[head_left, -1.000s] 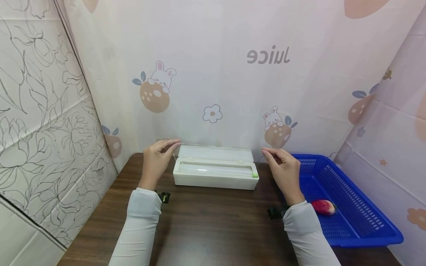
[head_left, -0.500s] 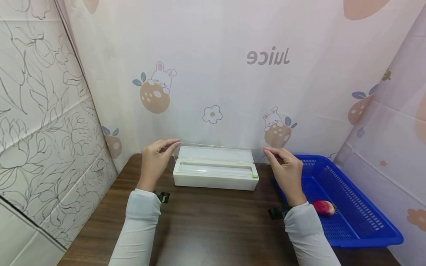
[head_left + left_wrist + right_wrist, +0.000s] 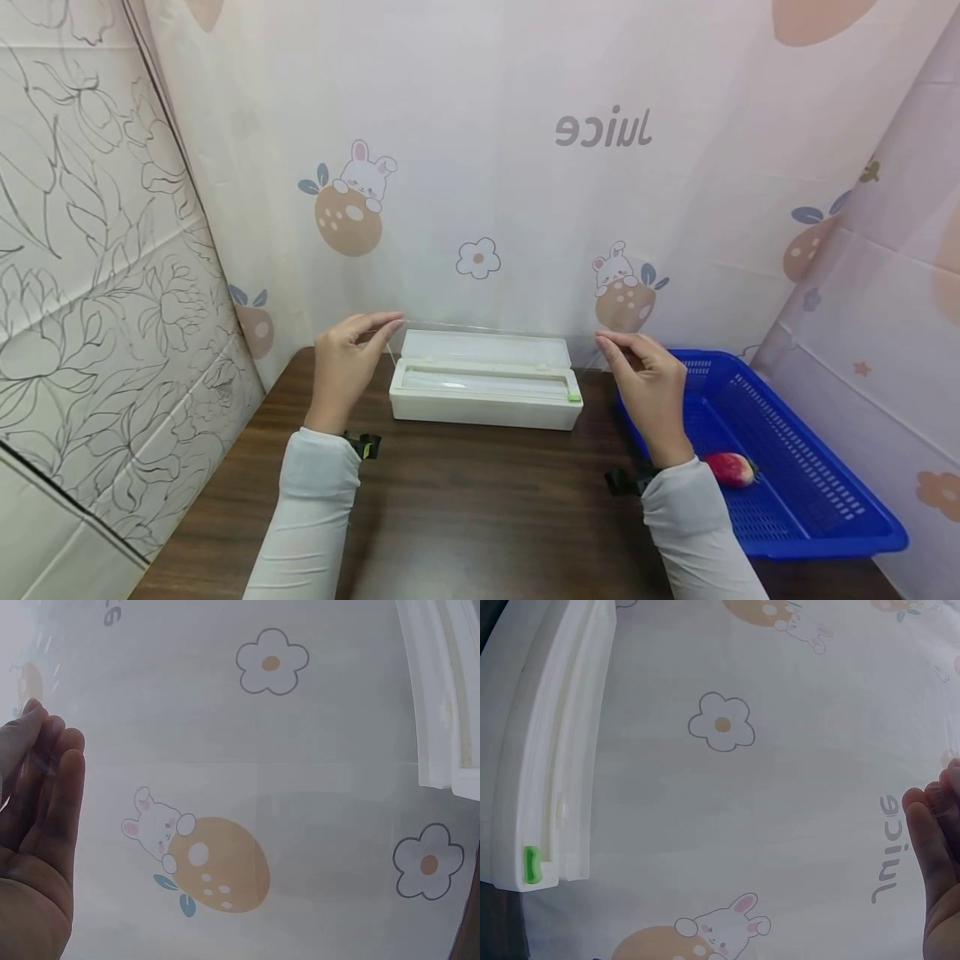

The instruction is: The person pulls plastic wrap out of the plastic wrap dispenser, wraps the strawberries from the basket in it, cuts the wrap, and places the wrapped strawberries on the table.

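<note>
A clear sheet of cling film [image 3: 465, 326] is stretched between both hands, above a white cling film dispenser [image 3: 483, 412]. My left hand [image 3: 348, 358] pinches the film's left corner between thumb and fingertips. At the other corner, my right hand [image 3: 647, 379] pinches it the same way. The dispenser's lid [image 3: 487, 346] stands raised at the back, and a green slider [image 3: 574, 397] sits at the right end of its front. In the left wrist view, the left hand [image 3: 41, 825] is at the left edge; the right wrist view has the right hand [image 3: 937, 840] at its right edge.
A blue plastic basket [image 3: 825, 467] stands at the table's right side, with a red and white fruit [image 3: 730, 469] lying in it. The dark wooden table [image 3: 480, 508] reaches back to a printed curtain [image 3: 480, 167]. A flower-patterned wall [image 3: 112, 292] borders the left.
The hands have moved slightly apart, left hand to the left and right hand to the right, with the film still pinched. The dispenser and basket look unchanged.
</note>
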`<state>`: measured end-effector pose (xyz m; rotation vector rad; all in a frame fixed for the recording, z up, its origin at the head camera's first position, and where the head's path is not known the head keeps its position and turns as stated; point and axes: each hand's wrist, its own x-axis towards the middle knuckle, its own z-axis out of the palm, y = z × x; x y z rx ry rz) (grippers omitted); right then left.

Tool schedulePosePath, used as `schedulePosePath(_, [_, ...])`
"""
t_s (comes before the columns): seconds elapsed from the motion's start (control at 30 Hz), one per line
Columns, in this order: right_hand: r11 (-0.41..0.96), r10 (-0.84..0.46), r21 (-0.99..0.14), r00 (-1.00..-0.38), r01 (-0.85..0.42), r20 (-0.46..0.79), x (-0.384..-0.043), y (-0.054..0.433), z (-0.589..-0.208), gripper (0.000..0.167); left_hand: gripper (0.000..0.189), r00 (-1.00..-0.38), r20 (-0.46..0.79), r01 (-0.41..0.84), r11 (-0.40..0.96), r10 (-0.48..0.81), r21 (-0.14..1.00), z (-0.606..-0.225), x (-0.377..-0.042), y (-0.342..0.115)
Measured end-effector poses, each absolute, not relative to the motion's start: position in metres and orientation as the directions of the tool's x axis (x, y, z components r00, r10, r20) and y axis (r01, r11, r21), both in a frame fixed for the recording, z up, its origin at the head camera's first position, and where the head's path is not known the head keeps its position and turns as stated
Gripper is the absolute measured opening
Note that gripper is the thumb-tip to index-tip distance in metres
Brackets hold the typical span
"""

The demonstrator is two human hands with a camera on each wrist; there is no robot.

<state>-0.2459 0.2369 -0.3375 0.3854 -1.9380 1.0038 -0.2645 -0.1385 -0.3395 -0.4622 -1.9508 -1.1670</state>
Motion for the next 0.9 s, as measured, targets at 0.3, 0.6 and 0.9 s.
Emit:
schedulePosePath(0.3, [0.621,0.125,-0.501,-0.554,-0.603,0.823,-0.241,0.235,-0.333,0.016,0.015,-0.599,0.796,0.659,0.512,-0.087,0.552,-0.335,-0.261,-0.139])
schedulePosePath(0.6, [0.604,0.121,-0.492,-0.538,-0.627,0.834,-0.217,0.218,-0.31,0.013,0.014,-0.574,0.815,0.677,0.514,-0.079,0.527,-0.333,-0.259,-0.14])
schedulePosePath(0.9, [0.596,0.106,-0.47,-0.516,-0.651,0.85,-0.212,0.218,-0.306,0.014,0.013,-0.552,0.83,0.696,0.506,-0.078,0.51,-0.329,-0.256,-0.14])
